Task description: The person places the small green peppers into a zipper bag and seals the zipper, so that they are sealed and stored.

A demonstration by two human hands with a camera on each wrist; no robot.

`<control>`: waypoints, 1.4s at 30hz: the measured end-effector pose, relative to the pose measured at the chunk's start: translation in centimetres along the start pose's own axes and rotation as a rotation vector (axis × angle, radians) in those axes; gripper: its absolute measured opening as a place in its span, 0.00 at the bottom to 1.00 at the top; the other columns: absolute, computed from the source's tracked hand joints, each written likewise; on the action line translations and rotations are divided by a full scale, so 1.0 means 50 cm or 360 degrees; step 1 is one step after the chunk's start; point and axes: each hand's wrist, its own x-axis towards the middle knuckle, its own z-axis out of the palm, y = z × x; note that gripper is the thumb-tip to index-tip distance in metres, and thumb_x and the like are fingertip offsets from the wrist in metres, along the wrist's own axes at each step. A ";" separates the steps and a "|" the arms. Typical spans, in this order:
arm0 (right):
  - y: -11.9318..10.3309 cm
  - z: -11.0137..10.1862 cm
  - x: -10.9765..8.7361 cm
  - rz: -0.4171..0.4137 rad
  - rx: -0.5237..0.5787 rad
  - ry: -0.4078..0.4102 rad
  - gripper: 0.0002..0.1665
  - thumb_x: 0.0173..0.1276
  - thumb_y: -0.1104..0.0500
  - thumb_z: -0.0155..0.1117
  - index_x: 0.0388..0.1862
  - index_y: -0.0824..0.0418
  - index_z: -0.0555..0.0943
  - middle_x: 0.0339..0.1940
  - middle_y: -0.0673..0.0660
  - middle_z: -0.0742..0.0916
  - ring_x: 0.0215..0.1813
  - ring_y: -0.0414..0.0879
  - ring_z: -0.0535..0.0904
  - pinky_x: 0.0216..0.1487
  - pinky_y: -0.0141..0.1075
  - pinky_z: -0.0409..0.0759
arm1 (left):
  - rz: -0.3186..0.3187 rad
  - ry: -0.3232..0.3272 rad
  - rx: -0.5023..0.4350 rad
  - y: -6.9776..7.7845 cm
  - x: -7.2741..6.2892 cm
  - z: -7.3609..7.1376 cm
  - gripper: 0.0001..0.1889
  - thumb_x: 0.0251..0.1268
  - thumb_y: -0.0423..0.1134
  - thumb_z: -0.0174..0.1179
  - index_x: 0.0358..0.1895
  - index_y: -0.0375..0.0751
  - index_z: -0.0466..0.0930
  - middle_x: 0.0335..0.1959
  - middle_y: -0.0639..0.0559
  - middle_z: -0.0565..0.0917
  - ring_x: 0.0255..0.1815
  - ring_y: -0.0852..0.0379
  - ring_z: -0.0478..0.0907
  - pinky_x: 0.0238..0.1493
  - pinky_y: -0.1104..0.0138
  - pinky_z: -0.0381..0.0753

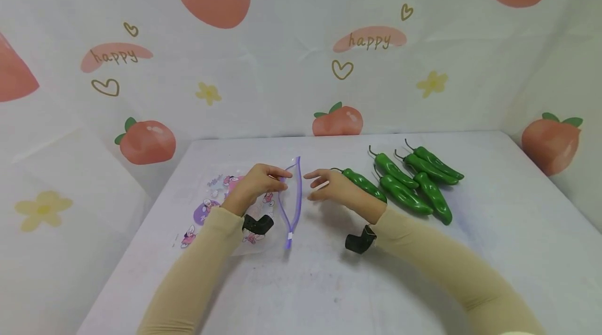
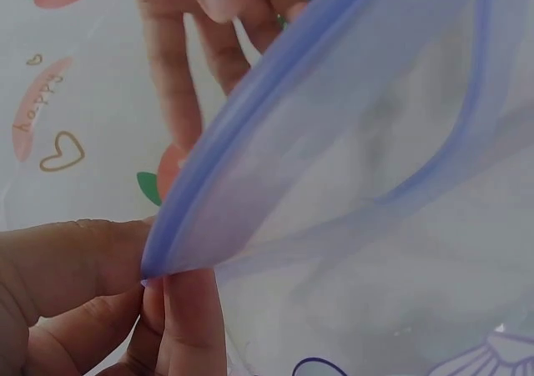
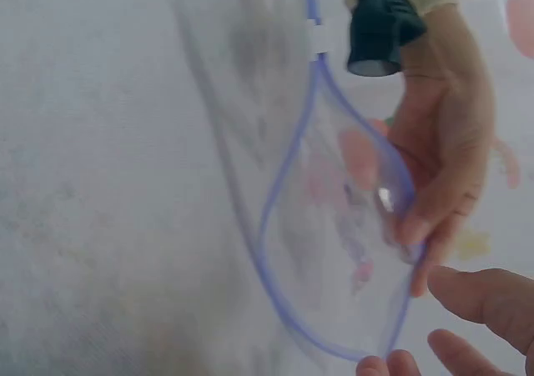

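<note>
A clear zip bag (image 1: pixel 203 214) with purple and pink cartoon prints lies on the left part of the white table, its purple-edged mouth (image 1: pixel 299 188) raised and gaping toward the right. My left hand (image 1: pixel 256 187) pinches one side of that rim between thumb and fingers, as the left wrist view shows up close. A white slider (image 3: pixel 317 39) sits at the near end of the zip. Across the mouth, my right hand (image 1: pixel 339 191) hovers with loosely bent fingers, fingertips close to the rim and nothing in its grasp.
Several green chili peppers (image 1: pixel 405 196) lie in a group right of the bag, some behind my right forearm. A black wrist camera (image 1: pixel 360 241) hangs below my right wrist, another (image 1: pixel 258 224) by my left. A printed white cloth (image 1: pixel 277 63) rises behind the table.
</note>
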 end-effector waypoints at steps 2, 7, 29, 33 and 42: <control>-0.006 -0.013 -0.011 -0.0030 0.0027 0.0003 0.32 0.62 0.60 0.69 0.66 0.58 0.74 0.57 0.65 0.81 0.52 0.52 0.81 0.56 0.46 0.79 | -0.0006 0.0007 0.0002 0.001 -0.002 0.001 0.19 0.58 0.27 0.64 0.54 0.31 0.81 0.34 0.52 0.74 0.34 0.58 0.74 0.42 0.68 0.80; -0.014 -0.041 -0.036 -0.0145 0.0095 0.0036 0.32 0.63 0.62 0.67 0.67 0.57 0.73 0.60 0.67 0.79 0.58 0.56 0.79 0.59 0.50 0.76 | -0.0020 0.0026 0.0007 0.003 -0.003 0.003 0.19 0.58 0.27 0.64 0.54 0.31 0.81 0.34 0.51 0.75 0.34 0.58 0.74 0.40 0.70 0.79; 0.027 -0.133 -0.087 -0.0507 0.0165 0.0196 0.38 0.67 0.60 0.65 0.74 0.56 0.63 0.72 0.62 0.70 0.73 0.59 0.63 0.71 0.53 0.62 | 0.0068 -0.0008 -0.0141 0.002 -0.010 0.002 0.19 0.59 0.27 0.63 0.56 0.30 0.80 0.37 0.50 0.74 0.38 0.58 0.74 0.42 0.72 0.79; 0.049 -0.144 -0.084 -0.0524 0.0169 0.0203 0.40 0.68 0.61 0.64 0.76 0.56 0.59 0.73 0.62 0.67 0.75 0.59 0.60 0.73 0.53 0.57 | 0.0110 -0.0027 -0.0157 0.006 -0.013 0.002 0.21 0.60 0.27 0.63 0.57 0.28 0.78 0.36 0.51 0.73 0.36 0.59 0.72 0.39 0.73 0.76; 0.085 -0.153 -0.086 -0.0468 0.0096 0.0257 0.43 0.68 0.60 0.64 0.77 0.61 0.56 0.75 0.65 0.64 0.76 0.61 0.56 0.74 0.54 0.52 | 0.0153 -0.0043 -0.0279 0.012 -0.018 0.005 0.20 0.59 0.27 0.63 0.57 0.28 0.78 0.36 0.50 0.71 0.36 0.59 0.70 0.40 0.74 0.76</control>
